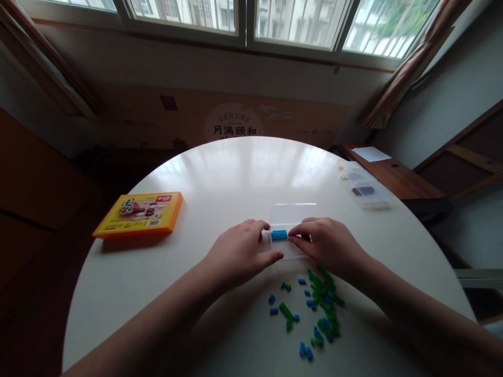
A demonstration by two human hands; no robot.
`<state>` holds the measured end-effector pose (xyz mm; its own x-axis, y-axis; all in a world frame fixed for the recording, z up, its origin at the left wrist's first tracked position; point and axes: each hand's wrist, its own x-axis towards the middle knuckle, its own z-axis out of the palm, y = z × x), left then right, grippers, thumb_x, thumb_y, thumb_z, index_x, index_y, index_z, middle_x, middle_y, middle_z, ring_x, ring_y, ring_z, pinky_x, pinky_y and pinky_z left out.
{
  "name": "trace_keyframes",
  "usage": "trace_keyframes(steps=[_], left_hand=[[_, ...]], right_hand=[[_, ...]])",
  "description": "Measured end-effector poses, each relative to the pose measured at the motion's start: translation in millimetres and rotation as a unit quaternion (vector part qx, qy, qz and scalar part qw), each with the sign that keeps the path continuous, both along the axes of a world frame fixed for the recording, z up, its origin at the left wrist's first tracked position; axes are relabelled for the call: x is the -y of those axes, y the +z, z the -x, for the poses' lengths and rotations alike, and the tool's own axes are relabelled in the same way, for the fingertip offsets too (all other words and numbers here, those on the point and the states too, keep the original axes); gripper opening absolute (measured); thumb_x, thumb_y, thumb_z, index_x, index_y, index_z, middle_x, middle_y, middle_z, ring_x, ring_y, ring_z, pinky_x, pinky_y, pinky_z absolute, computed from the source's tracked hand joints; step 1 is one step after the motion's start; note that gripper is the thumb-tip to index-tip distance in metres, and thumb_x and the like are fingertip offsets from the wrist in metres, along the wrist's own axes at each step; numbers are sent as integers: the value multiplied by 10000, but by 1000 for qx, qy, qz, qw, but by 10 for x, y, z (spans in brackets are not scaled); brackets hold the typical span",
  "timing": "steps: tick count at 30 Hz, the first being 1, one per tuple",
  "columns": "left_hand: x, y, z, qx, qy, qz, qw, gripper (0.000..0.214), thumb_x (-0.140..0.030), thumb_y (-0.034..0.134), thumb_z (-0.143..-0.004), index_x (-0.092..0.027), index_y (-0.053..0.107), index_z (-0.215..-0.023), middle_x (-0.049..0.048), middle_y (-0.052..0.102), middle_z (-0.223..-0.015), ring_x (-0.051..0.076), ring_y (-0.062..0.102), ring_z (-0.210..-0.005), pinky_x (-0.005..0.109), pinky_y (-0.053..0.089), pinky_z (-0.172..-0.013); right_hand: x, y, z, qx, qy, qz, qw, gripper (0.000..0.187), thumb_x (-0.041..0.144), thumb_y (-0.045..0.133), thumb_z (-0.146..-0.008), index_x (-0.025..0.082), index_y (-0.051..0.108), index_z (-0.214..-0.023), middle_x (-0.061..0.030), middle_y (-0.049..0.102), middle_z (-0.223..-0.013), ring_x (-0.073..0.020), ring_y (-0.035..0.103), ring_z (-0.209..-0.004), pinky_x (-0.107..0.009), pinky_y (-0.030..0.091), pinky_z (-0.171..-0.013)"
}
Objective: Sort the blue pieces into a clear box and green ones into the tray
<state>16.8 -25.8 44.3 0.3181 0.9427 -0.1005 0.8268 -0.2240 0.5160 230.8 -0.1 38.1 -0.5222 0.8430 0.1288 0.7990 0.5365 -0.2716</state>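
A shallow clear plastic box (293, 252) lies on the table with its lid (294, 212) folded open away from me. Inside, at its left end, several blue toy bricks (279, 235) sit side by side in a compact block. My left hand (245, 248) grips the box's left end, thumb at the near side and fingers at the far side. The fingertips of my right hand (328, 243) are pinched together at the right end of the blue block. Whatever lies between those fingertips is mostly hidden. Loose green and blue bricks (324, 296) are scattered nearer to me.
An orange-and-yellow game box (139, 213) lies on the left of the round white table (212, 178). Another clear container (365, 188) with dark and yellow pieces lies at the right edge. Beyond it stands a wooden desk (408, 175) with a white paper (371, 153).
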Motion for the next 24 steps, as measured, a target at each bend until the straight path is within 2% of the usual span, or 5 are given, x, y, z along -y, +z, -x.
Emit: trace_keyframes(steps=[7, 12, 16, 20, 24], left_hand=[[-3, 42, 6, 6, 7, 20, 1000, 536, -604, 604, -775, -237, 618, -1165, 71, 675, -1091, 253, 637, -928, 331, 493, -739], [23, 178, 90, -30, 8, 23, 999, 399, -609, 598, -770, -235, 643, -902, 36, 678, -884, 214, 612, -769, 289, 431, -600], [96, 302, 139, -68, -54, 63, 994, 339, -556, 602, -786, -233, 610, -685, -7, 640, -685, 155, 540, -587, 269, 335, -492], [168, 312, 110, -87, -109, 93, 986, 313, -519, 629, -776, -238, 604, -640, -25, 617, -620, 141, 503, -546, 269, 310, -476], [175, 273, 59, -122, -141, 99, 977, 297, -514, 630, -766, -236, 625, -661, -14, 641, -664, 146, 513, -582, 275, 311, -502]], right_hand=[[53, 109, -79, -52, 1, -13, 999, 153, 282, 615, -880, 273, 766, -902, 8, 730, -825, -143, 639, -695, -262, 455, -633], [143, 222, -258, -118, 76, 5, 990, 150, 279, 610, -894, 241, 755, -905, -5, 706, -806, -108, 606, -649, -230, 446, -609], [227, 271, -347, -111, 169, 47, 978, 141, 272, 604, -901, 241, 741, -911, 5, 688, -791, -91, 595, -644, -212, 425, -606], [250, 292, -359, -74, 220, 73, 970, 142, 237, 605, -890, 259, 736, -939, 18, 680, -773, -91, 591, -647, -216, 404, -609], [200, 301, -384, -68, 240, 84, 965, 137, 223, 611, -881, 254, 737, -924, 19, 694, -797, -84, 593, -653, -211, 400, -608]])
